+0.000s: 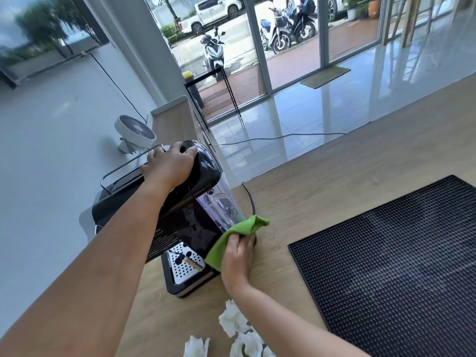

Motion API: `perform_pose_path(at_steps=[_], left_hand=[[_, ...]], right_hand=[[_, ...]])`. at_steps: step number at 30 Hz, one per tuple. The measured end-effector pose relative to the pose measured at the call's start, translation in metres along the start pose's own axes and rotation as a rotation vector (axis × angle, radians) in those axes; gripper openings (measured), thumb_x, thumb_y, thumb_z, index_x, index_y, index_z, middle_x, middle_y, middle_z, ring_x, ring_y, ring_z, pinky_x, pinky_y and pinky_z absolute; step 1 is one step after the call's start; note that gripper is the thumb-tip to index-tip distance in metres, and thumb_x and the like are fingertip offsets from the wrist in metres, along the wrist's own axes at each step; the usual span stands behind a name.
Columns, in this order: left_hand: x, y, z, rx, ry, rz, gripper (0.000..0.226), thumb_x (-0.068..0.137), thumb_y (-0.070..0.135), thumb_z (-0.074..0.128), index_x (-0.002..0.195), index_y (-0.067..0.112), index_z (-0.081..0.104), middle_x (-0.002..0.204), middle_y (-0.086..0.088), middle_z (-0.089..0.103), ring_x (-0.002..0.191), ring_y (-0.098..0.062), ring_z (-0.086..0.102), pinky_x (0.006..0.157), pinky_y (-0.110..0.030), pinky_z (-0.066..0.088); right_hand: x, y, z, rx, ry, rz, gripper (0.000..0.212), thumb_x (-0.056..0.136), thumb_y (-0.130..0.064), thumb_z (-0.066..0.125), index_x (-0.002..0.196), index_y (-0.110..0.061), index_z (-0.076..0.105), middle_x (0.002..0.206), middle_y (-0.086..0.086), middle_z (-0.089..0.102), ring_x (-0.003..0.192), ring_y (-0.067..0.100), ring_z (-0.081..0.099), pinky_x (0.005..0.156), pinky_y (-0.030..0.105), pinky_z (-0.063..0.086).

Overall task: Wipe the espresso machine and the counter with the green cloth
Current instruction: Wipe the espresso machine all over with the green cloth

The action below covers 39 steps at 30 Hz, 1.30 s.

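The left forearm (77, 266) crosses the espresso machine (195, 217) at frame centre, hiding its front panel. The green cloth (231, 238) covers the machine's lower right corner. Crumpled white tissues (231, 323) are cut by the bottom edge, the black rubber mat (399, 266) by the right edge.

A plain white wall (51, 119) ran along the left, with a small white round desk fan (135, 131) standing before it near a thin black cable (113, 81) that slanted down the wall. Tall glass doors in pale metal frames (260, 45) let daylight fall on the glossy white tiled floor (322, 117), where a brown doormat (325, 77) lay just inside. Outside stood parked motor scooters (213, 52) and a white pickup truck (211, 14), and a black wire rack (206, 91) stood by the glass.
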<state>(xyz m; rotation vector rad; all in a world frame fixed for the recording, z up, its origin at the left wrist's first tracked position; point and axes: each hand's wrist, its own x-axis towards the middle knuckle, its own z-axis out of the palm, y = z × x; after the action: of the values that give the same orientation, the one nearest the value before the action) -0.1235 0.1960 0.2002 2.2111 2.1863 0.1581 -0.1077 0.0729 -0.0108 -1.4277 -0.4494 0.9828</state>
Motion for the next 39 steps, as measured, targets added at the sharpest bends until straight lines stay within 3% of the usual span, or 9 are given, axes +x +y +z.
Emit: perform_pose_path(at_steps=[7,12,15,19,24,28,32,36,39], left_hand=[[-0.001,0.001,0.004,0.011,-0.002,0.001,0.058,0.093,0.065,0.026,0.144,0.038,0.034,0.152,-0.016,0.029,0.141,-0.032,0.022,0.110,-0.052,0.016],[0.000,0.003,0.002,0.025,0.000,0.002,0.060,0.093,0.066,0.025,0.145,0.038,0.034,0.153,-0.014,0.029,0.140,-0.033,0.024,0.110,-0.051,0.017],[0.000,0.001,0.001,0.025,-0.002,-0.003,0.060,0.093,0.065,0.025,0.145,0.037,0.033,0.152,-0.015,0.029,0.140,-0.033,0.024,0.110,-0.052,0.017],[0.000,0.001,0.000,0.027,0.003,-0.002,0.059,0.093,0.065,0.025,0.145,0.038,0.034,0.151,-0.015,0.031,0.139,-0.033,0.024,0.110,-0.051,0.018],[-0.001,0.002,0.001,0.028,0.008,0.003,0.059,0.093,0.065,0.026,0.144,0.039,0.034,0.150,-0.015,0.032,0.139,-0.033,0.025,0.111,-0.051,0.018],[-0.001,0.001,0.001,0.021,0.003,-0.003,0.059,0.092,0.066,0.025,0.144,0.039,0.034,0.150,-0.015,0.033,0.139,-0.033,0.025,0.111,-0.052,0.018],[-0.003,0.003,-0.001,0.032,0.001,-0.004,0.060,0.092,0.066,0.024,0.145,0.038,0.033,0.149,-0.016,0.033,0.138,-0.034,0.026,0.112,-0.054,0.018],[-0.004,0.004,-0.003,0.041,-0.005,-0.008,0.061,0.093,0.065,0.023,0.146,0.036,0.031,0.150,-0.016,0.032,0.139,-0.034,0.025,0.111,-0.053,0.018],[-0.007,0.003,-0.002,0.030,-0.011,-0.005,0.062,0.093,0.065,0.023,0.147,0.036,0.030,0.152,-0.014,0.029,0.140,-0.032,0.023,0.111,-0.053,0.017]], right_hand=[[0.022,-0.090,0.008,0.040,0.032,-0.281,0.056,0.099,-0.044,0.021,0.145,-0.020,0.042,0.149,-0.002,0.044,0.139,0.015,0.036,0.118,0.037,0.022],[0.070,-0.098,-0.004,0.065,-0.096,-0.062,0.037,0.096,-0.031,0.030,0.079,-0.012,0.056,0.073,0.003,0.055,0.075,0.026,0.050,0.069,0.042,0.041],[0.063,-0.065,-0.007,-0.032,-0.063,0.042,0.044,0.099,-0.026,0.021,0.112,-0.007,0.059,0.119,0.014,0.063,0.109,0.033,0.056,0.098,0.049,0.040],[0.000,-0.058,-0.001,0.067,0.020,-0.050,0.062,0.099,-0.044,0.020,0.155,-0.019,0.021,0.162,-0.002,0.020,0.148,0.015,0.019,0.120,0.028,0.008],[0.027,-0.109,-0.001,0.063,-0.201,-0.273,0.070,0.090,-0.057,0.019,0.148,-0.023,0.038,0.151,-0.008,0.039,0.139,0.012,0.035,0.119,0.033,0.020],[0.096,-0.107,0.000,0.087,-0.401,-0.022,0.059,0.084,-0.061,0.034,0.114,-0.023,0.067,0.113,0.002,0.069,0.113,0.026,0.060,0.107,0.056,0.040],[0.078,-0.087,-0.013,0.099,-0.321,0.189,0.068,0.094,-0.062,0.030,0.132,-0.010,0.053,0.114,0.017,0.067,0.109,0.045,0.060,0.095,0.055,0.050],[0.039,-0.087,-0.011,0.135,-0.258,0.051,0.060,0.081,-0.074,0.025,0.133,-0.054,0.044,0.137,-0.015,0.054,0.127,0.019,0.050,0.109,0.051,0.036],[0.059,-0.129,-0.011,0.119,-0.388,-0.071,0.050,0.094,-0.053,0.027,0.123,-0.032,0.063,0.122,-0.006,0.067,0.115,0.015,0.059,0.104,0.041,0.043]])
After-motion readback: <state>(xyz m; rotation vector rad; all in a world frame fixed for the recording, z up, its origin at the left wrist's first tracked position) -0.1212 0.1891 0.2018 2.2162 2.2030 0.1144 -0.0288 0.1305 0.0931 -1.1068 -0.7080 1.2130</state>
